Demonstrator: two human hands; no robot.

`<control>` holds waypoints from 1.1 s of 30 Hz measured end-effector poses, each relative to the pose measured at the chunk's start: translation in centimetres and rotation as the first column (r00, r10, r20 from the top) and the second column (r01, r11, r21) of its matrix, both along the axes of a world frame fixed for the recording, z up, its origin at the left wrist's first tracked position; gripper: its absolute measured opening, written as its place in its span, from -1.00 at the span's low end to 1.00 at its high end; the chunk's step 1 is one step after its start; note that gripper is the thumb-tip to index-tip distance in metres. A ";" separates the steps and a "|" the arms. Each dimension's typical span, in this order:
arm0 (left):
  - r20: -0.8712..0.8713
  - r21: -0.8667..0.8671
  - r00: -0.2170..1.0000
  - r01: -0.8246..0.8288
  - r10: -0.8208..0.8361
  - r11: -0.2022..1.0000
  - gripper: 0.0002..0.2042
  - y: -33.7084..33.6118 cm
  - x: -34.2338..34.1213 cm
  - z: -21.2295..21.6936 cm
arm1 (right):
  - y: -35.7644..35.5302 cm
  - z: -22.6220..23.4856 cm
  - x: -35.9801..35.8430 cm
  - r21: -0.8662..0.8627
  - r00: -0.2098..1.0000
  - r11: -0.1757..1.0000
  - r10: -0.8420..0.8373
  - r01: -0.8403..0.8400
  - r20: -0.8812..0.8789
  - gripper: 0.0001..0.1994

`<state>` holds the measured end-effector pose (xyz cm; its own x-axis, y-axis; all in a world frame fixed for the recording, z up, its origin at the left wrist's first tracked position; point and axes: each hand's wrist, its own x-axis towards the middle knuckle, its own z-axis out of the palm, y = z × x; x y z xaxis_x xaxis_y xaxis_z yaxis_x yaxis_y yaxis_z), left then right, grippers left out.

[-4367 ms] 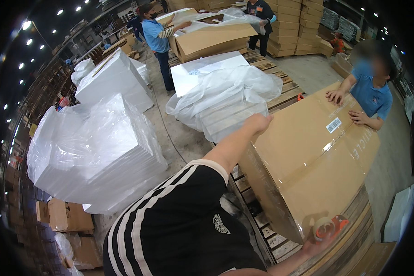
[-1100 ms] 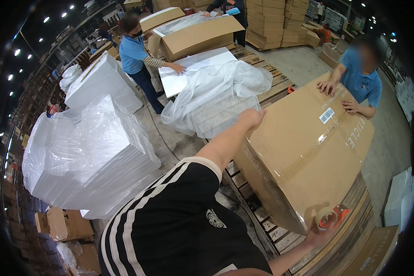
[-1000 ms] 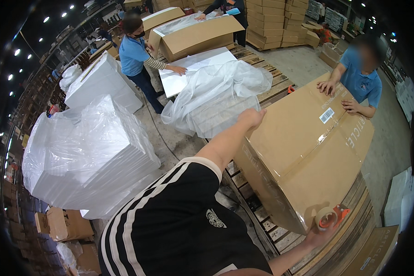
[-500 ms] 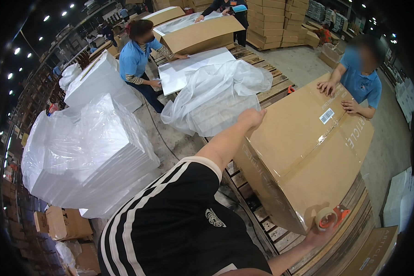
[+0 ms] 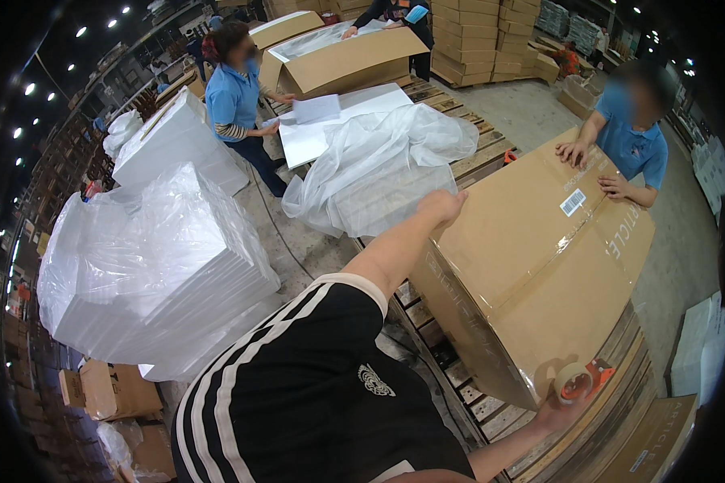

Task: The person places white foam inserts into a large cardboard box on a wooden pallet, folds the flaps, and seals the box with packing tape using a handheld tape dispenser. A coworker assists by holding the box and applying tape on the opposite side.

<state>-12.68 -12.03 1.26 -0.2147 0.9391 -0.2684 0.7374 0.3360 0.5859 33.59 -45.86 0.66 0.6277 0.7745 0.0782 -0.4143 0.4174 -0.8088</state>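
A large taped cardboard box (image 5: 532, 241) lies tilted on a wooden pallet in front of me. My left hand (image 5: 443, 208) rests on its far left edge, fingers stretched out along the cardboard. At the near right corner, my right hand (image 5: 562, 409) is closed around an orange tape dispenser (image 5: 594, 381) with a roll of tape on it. Part of that hand's grip is hidden by the roll. Clear tape runs across the box's seam, near a white label (image 5: 573, 203). Across from me, a co-worker in a blue shirt (image 5: 632, 149) presses both hands on the box's far end.
Crumpled translucent wrap (image 5: 379, 165) covers a pallet beyond my left arm. A second co-worker (image 5: 232, 105) stands there beside white foam sheets and an open carton (image 5: 354, 68). Wrapped white foam stacks (image 5: 161, 274) stand at left. A cable (image 5: 280, 229) crosses the floor.
The second co-worker has straightened up and lifted a small white sheet off the foam board. My hands and the box hold still.
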 end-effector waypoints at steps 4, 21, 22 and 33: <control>0.021 -0.041 1.000 0.013 -0.012 0.999 -0.15 -0.3 0.0 0.6 | 0.0 -0.1 0.0 0.003 1.000 1.000 0.005 -0.005 -0.006 -0.42; -0.020 0.033 0.999 0.046 -0.045 0.998 -0.16 -0.1 0.0 -0.6 | 0.0 1.9 -1.6 -0.072 0.996 0.995 -0.074 0.071 -0.043 -0.38; -0.022 0.050 0.999 0.049 -0.048 0.998 -0.17 -0.1 0.0 -0.6 | 0.0 1.9 -1.5 -0.038 0.999 0.999 -0.038 0.038 0.011 -0.38; -0.064 0.126 0.996 0.061 -0.054 0.990 -0.27 -0.4 0.3 -0.8 | 0.2 2.3 -1.2 -0.099 0.996 0.995 -0.021 0.029 0.086 -0.40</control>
